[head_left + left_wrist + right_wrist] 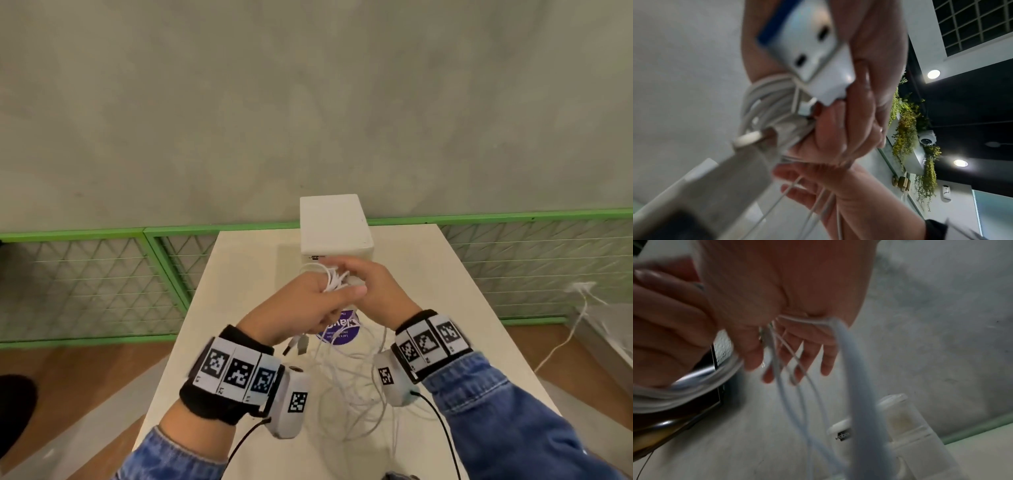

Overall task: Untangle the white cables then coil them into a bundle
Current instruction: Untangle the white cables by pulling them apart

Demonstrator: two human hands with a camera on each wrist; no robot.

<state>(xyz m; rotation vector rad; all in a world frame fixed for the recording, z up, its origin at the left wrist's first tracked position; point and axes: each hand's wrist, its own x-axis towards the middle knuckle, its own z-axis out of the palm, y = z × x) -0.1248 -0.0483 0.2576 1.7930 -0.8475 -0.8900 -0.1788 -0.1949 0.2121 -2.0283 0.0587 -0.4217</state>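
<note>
Above the table both hands meet on the white cables (334, 279). My left hand (318, 301) grips a small coil (764, 104) of cable looped round its fingers, with a USB plug (807, 53) lying against its palm. Coming from the right, my right hand (363, 281) curls its fingers on the strands beside the coil. Thin strands (797, 386) run across its palm and hang down. The loose remainder of the cables (349, 387) lies tangled on the table below the wrists. Two plugs (298, 344) dangle under the left hand.
A white box (334, 226) stands at the far end of the beige table (445, 291), just beyond the hands. A purple round sticker (337, 330) is on the tabletop. A green mesh fence (102, 274) runs behind. Another white cord (565, 339) lies on the floor at right.
</note>
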